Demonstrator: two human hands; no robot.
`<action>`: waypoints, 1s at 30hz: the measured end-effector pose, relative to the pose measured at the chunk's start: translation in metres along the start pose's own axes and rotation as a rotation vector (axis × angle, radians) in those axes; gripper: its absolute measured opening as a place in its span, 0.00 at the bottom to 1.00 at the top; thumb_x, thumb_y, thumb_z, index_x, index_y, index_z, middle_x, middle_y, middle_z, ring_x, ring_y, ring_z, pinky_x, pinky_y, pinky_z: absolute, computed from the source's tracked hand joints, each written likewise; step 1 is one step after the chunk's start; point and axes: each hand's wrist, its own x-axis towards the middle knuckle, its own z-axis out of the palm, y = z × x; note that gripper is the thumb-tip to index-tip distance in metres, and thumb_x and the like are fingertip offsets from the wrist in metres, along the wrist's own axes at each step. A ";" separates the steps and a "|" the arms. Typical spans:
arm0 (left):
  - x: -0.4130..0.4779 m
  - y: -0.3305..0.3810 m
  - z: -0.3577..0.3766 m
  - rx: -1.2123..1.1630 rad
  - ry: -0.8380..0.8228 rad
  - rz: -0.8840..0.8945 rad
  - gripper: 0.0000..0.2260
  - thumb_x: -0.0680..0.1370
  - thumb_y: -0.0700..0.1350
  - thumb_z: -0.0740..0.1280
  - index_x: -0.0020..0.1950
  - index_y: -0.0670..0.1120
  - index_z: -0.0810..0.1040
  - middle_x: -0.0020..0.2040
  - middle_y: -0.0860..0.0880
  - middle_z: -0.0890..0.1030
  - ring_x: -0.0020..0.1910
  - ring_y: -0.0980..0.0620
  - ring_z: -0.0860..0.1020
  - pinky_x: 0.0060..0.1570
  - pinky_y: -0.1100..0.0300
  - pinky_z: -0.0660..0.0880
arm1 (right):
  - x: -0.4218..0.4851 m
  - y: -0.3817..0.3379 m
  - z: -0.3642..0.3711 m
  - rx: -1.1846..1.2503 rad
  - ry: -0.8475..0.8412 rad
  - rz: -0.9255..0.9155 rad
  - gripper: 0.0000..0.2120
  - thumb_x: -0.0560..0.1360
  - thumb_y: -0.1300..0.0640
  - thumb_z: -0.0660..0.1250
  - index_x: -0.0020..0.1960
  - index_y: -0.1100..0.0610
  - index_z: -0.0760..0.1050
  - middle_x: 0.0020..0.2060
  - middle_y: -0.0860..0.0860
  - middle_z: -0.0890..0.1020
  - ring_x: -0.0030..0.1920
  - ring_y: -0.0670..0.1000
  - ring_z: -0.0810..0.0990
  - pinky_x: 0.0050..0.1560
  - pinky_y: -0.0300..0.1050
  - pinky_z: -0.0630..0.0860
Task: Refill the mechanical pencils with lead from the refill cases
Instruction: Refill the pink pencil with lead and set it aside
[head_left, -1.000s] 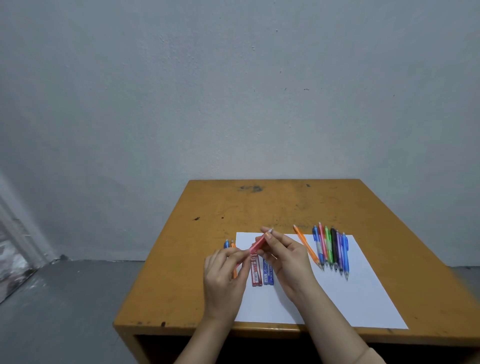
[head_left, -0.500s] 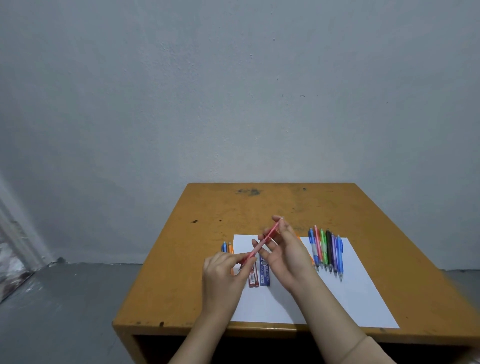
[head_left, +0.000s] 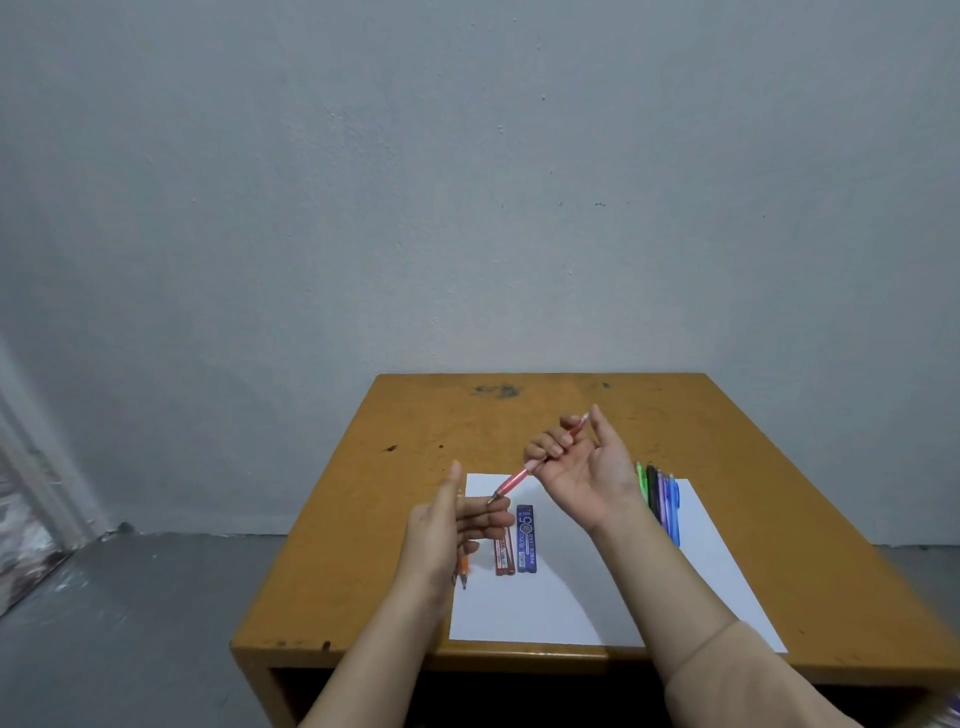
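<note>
My right hand (head_left: 576, 467) grips a pink mechanical pencil (head_left: 511, 480) in curled fingers, thumb near its top end, tip slanting down to the left. My left hand (head_left: 452, 525) is held out flat with straight fingers, and the pencil's tip touches or nearly touches its fingers. A red lead refill case (head_left: 503, 558) and a blue lead refill case (head_left: 525, 540) lie side by side on a white sheet of paper (head_left: 571, 587). A row of several coloured mechanical pencils (head_left: 662, 501) lies on the paper, partly hidden behind my right wrist. An orange pencil (head_left: 464, 569) lies under my left hand.
The paper sits on an orange-brown wooden table (head_left: 363, 545) against a grey wall (head_left: 467, 182). Grey floor (head_left: 130, 623) shows on the left. The table's far half holds only dark marks.
My left hand let go of the pink pencil and opened flat. My right hand took the pencil alone and lifted it, tip now pointing at the left fingers.
</note>
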 end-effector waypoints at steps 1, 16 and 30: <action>-0.001 0.002 -0.001 -0.011 -0.022 -0.011 0.28 0.81 0.57 0.54 0.37 0.41 0.85 0.40 0.40 0.84 0.36 0.49 0.81 0.38 0.59 0.68 | 0.000 -0.002 0.001 0.010 -0.008 0.009 0.19 0.79 0.46 0.57 0.33 0.56 0.67 0.26 0.50 0.61 0.25 0.48 0.61 0.34 0.41 0.58; -0.003 0.023 -0.001 -0.096 -0.190 -0.080 0.31 0.80 0.60 0.49 0.45 0.38 0.84 0.44 0.40 0.84 0.37 0.51 0.80 0.38 0.61 0.71 | -0.001 -0.017 0.008 0.051 -0.066 -0.004 0.19 0.78 0.52 0.54 0.30 0.57 0.64 0.24 0.50 0.60 0.26 0.49 0.59 0.34 0.43 0.58; -0.005 0.024 0.000 -0.104 -0.215 -0.094 0.31 0.81 0.59 0.50 0.47 0.37 0.83 0.46 0.39 0.84 0.37 0.51 0.82 0.37 0.62 0.73 | -0.004 -0.019 0.007 0.075 -0.072 -0.010 0.20 0.79 0.52 0.54 0.29 0.57 0.65 0.24 0.50 0.61 0.25 0.49 0.60 0.34 0.43 0.58</action>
